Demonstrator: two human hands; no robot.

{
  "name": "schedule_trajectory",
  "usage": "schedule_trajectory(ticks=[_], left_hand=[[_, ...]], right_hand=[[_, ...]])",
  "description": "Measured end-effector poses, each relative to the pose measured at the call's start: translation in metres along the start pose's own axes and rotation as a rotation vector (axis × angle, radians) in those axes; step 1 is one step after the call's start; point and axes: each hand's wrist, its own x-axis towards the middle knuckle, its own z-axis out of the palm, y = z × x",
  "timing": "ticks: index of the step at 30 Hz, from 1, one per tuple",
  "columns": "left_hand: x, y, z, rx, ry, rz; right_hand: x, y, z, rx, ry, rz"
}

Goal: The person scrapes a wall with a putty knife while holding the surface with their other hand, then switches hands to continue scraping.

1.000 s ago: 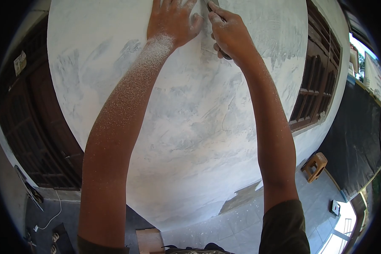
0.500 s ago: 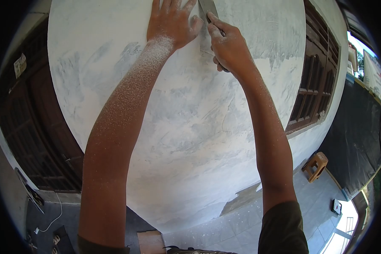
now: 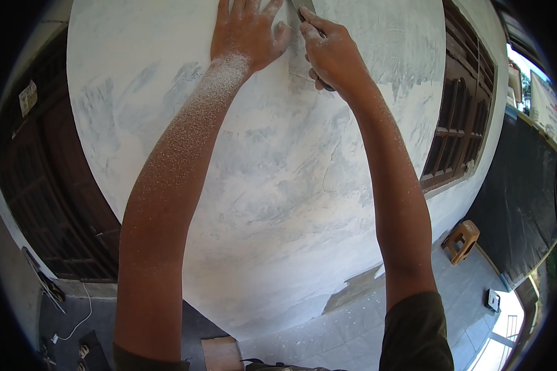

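A patchy white and grey plastered wall (image 3: 272,167) fills the middle of the view. Near the top edge, my left hand (image 3: 246,36) lies against it with fingers stretched and spread, their tips cut off by the frame. White dust coats that wrist and forearm. Just to its right, my right hand (image 3: 337,57) is wrapped around the dark handle of a putty knife (image 3: 302,8). The metal blade points up toward the wall, and its far end is out of view.
A dark wooden door (image 3: 80,176) stands at the left and a brown-framed window (image 3: 455,123) at the right. On the tiled floor (image 3: 414,303) are a brown stool (image 3: 461,241) and a small box-like object (image 3: 492,300). A white cable (image 3: 86,314) trails at lower left.
My right hand has moved slightly upward with the putty knife. My left hand, still spread, sits slightly higher and further left in view.
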Motion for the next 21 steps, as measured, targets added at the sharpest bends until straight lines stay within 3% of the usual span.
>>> schedule_trajectory(ticks=[11,13,21], left_hand=[[0.0,0.0,-0.002,-0.011,-0.035,-0.013],[0.001,-0.001,-0.001,-0.026,-0.032,-0.016],[0.0,0.001,-0.001,-0.03,-0.043,-0.023]], right_hand=[[0.0,0.007,0.001,-0.02,0.036,-0.071],[-0.015,0.003,-0.003,-0.098,-0.025,0.041],[-0.002,0.004,-0.004,0.001,0.002,0.007]])
